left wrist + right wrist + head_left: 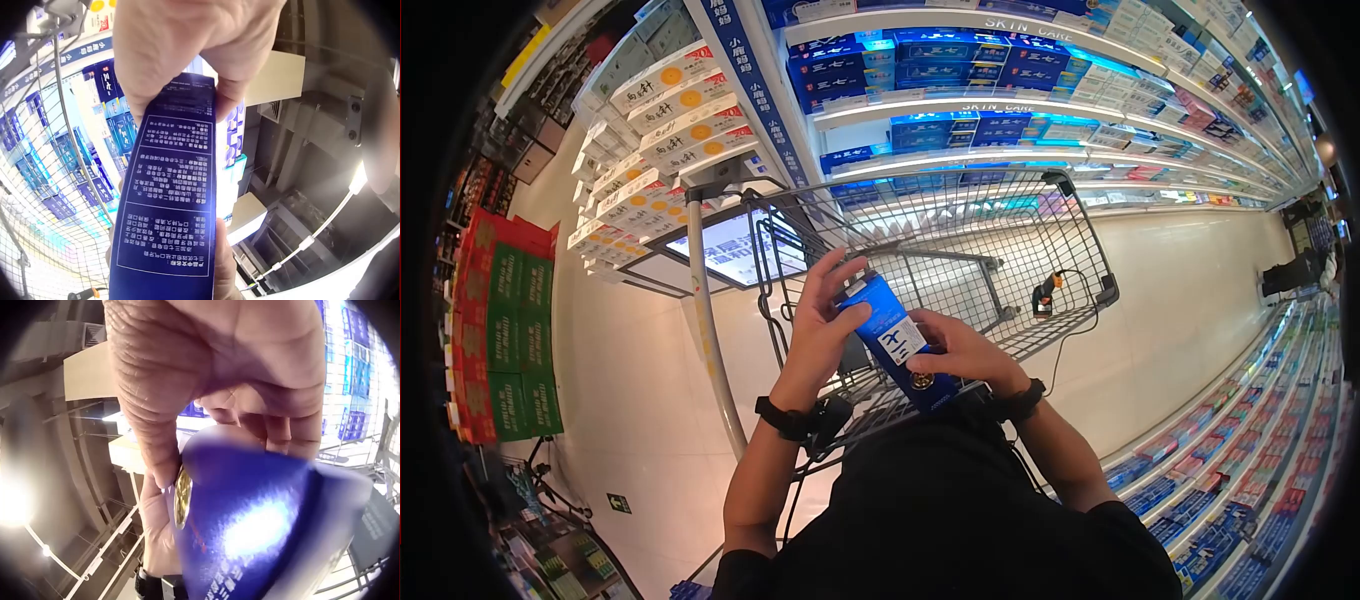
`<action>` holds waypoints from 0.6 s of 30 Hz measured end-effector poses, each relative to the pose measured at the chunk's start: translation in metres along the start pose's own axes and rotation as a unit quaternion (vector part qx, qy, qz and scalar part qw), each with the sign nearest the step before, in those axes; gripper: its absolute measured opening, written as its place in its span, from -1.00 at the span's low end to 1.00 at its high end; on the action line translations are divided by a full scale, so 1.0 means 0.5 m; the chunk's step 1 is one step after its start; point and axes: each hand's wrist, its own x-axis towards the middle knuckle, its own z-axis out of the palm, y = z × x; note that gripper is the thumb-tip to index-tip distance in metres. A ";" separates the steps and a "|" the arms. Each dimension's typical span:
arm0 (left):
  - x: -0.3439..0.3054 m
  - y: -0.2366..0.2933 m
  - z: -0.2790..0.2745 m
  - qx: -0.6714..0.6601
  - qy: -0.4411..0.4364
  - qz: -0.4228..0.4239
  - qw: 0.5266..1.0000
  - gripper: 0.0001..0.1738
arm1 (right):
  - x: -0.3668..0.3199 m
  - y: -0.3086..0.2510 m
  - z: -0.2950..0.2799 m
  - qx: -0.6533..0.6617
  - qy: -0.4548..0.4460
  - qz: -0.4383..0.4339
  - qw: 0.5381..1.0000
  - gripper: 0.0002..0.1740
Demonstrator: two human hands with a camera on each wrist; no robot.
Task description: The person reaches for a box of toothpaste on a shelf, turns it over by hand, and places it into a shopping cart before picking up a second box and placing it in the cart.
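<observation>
Both hands hold a blue toothpaste box (pixel 882 312) in front of the body, over the near end of a shopping cart (pixel 706 310). My left hand (pixel 812 328) grips the upper end, thumb on the face and fingers at the far side. Lower down, my right hand (pixel 972 358) pinches the other side, its thumb beside a round gold emblem (pixel 182 499). The left wrist view shows a long panel of white print on the box (pixel 164 194). Up close in the right wrist view, the box (pixel 219 550) has a bright glare on its blue side.
An orange-and-black device (pixel 1048 295) with a cable sits at the cart basket's far end. Shelves of blue boxes (pixel 940 75) line the aisle ahead, and more shelves (pixel 1230 470) stand at right. Stacked white cartons (pixel 670 135) and red-green cartons (pixel 510 330) are at left.
</observation>
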 end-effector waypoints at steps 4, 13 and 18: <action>0.047 0.003 -0.015 0.096 0.025 0.000 0.995 -0.14 | 0.053 0.026 -0.018 0.042 0.004 0.007 0.999 -0.31; 0.083 0.126 -0.313 0.589 0.221 0.114 0.769 -0.23 | 0.244 0.303 -0.212 0.070 0.125 0.189 0.971 -0.24; 0.076 0.081 -0.440 0.462 0.285 -0.103 0.833 -0.26 | 0.384 0.531 -0.247 0.004 0.160 0.194 0.968 -0.43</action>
